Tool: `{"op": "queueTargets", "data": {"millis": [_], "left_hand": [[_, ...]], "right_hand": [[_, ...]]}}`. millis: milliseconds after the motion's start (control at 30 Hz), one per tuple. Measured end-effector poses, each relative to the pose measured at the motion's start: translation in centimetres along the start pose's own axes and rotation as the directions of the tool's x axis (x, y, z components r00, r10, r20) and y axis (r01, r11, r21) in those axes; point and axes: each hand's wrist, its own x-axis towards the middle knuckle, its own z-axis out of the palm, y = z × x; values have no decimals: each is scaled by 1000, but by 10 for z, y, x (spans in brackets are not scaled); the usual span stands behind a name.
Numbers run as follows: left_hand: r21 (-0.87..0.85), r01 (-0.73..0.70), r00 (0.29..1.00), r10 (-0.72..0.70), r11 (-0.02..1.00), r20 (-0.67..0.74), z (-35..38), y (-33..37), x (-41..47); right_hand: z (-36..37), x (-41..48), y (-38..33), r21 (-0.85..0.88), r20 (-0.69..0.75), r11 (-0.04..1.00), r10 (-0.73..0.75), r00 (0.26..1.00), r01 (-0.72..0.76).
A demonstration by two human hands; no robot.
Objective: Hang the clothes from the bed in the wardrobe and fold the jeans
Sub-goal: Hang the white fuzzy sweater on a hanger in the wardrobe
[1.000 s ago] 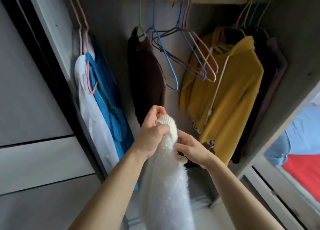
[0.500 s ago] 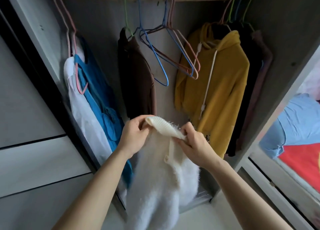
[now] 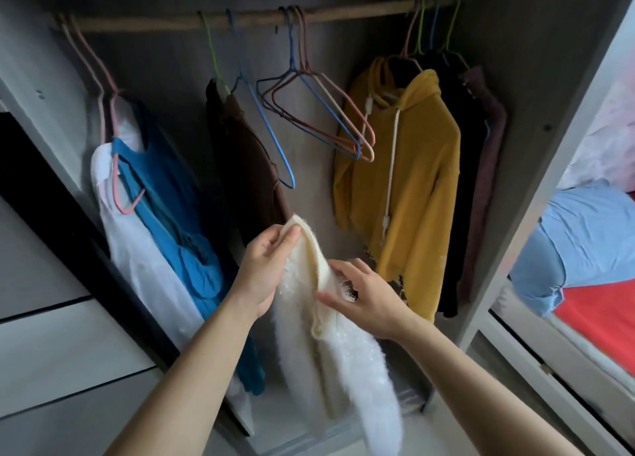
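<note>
Grip L: L hand (image 3: pixel 266 270) pinches the top corner of the ribbed collar (image 3: pixel 311 246) of the white fuzzy sweater (image 3: pixel 330 362), thumb on the front, fingers behind.
Grip R: R hand (image 3: pixel 364 297) sits lower and to the right, fingers half curled, index tip and thumb tip at the collar's edge. It's blurred, so I can't tell if it pinches or only touches.
Sweater: hangs from the L hand in front of the wardrobe opening, below the hung clothes. The body droops past both wrists and it's not on a hanger. Its lower end is blurred.
Rail: wooden rail (image 3: pixel 343 13) runs across the top of the wardrobe (image 3: pixel 549 146).
Free hangers: bunch of empty wire hangers (image 3: pixel 319 111) at mid-rail. The blue hanger (image 3: pixel 271 135) reaches lowest, just beside the brown garment (image 3: pixel 247 166).
Hung, L to R: white garment (image 3: pixel 137 249) w/ blue top (image 3: pixel 171 197) against it, the brown one, the empty hangers, yellow hoodie (image 3: pixel 422 180), then dark garments (image 3: pixel 464 180) packed at the far right.
Bed: seen past the wardrobe's right side panel, red sheet (image 3: pixel 601 311) w/ a light-blue cloth (image 3: pixel 584 242) on it.
Left side: grey panels (image 3: pixel 51 352) beside the opening.
</note>
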Motion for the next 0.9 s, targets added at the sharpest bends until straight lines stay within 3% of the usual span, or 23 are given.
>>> {"op": "queueTargets", "data": {"millis": [67, 133, 200, 267, 367, 433, 500, 600, 767, 900], "left_hand": [[12, -30, 1000, 30, 999, -2, 9, 0, 4], [22, -18, 1000, 18, 1000, -3, 14, 0, 7], [-18, 41, 999, -41, 999, -35, 14, 0, 9], [-85, 105, 994, -108, 991, -34, 8, -2, 11], [-61, 144, 989, -145, 988, -9, -1, -6, 11], [-45, 148, 988, -150, 988, -36, -3, -6, 10], [25, 144, 988, -142, 989, -69, -3, -5, 7], [143, 143, 984, -126, 979, -125, -11, -10, 2], [483, 155, 975, -56, 862, -214, -26, -13, 2], [445, 102, 927, 77, 890, -368, -22, -4, 9]], "right_hand": [[8, -3, -1, -42, -106, 999, 22, 994, -27], [11, -2, 1, -68, -176, 997, -59, 983, 47], [4, 0, 10, 96, -181, 992, -67, 981, 86], [-8, 0, 16, 344, -119, 939, 22, 993, 20], [-18, 4, 20, 628, 92, 760, 142, 986, -168], [-19, 9, 16, 720, 232, 637, 153, 961, -275], [-19, 14, 9, 740, 286, 582, 184, 940, -339], [-17, 22, -4, 732, 199, 618, 209, 957, -287], [-24, 34, -27, 471, -149, 880, 153, 977, -66], [-35, 44, -46, 277, -78, 961, 26, 997, -3]]}}
